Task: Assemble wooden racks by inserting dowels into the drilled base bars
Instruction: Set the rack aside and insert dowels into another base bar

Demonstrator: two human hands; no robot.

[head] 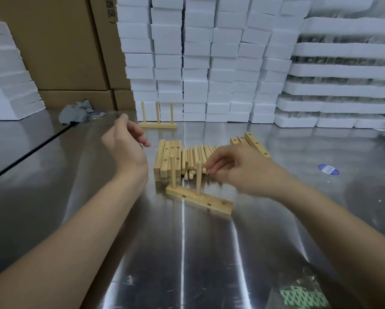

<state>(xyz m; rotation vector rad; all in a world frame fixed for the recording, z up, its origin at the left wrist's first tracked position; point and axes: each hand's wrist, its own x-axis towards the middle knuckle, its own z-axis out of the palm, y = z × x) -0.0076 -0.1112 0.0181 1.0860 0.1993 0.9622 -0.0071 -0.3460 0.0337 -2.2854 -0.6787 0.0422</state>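
Head view gives you the whole job on the steel surface [187, 253]. One finished rack [158, 124] stands at the back, against the wall of white foam boxes [209, 63]. Nearer you lies the stack of base bars [168, 157], and touching its right side is the pile of dowels [196, 157].

The base bar [200, 199] you are building lies just in front of both, angled across the surface. Two upright dowels [173, 172] already stand in it, and open holes show toward its right end.

Your left hand [124, 141] hangs raised and clear of everything, its fingers loosely curled around nothing. Your right hand [229, 168] is down at the near end of the pile, and its fingertips seem to pinch the tip of a single dowel [206, 170] (the grip itself is partly hidden).

To do this step well:
- Draw that dowel straight back toward you, so the neighbours do not roll off the pile.
- Bring the idle left hand down onto the bar's left end, beside the first upright — an unheld bar will probably skate on this slick metal when you push.
- Shift your pinch to mid-length, then stand the dowel plumb over the next free hole.
- Press straight down — a tilted start is likely to jam.
- Keep your wrist clear of the two standing dowels.
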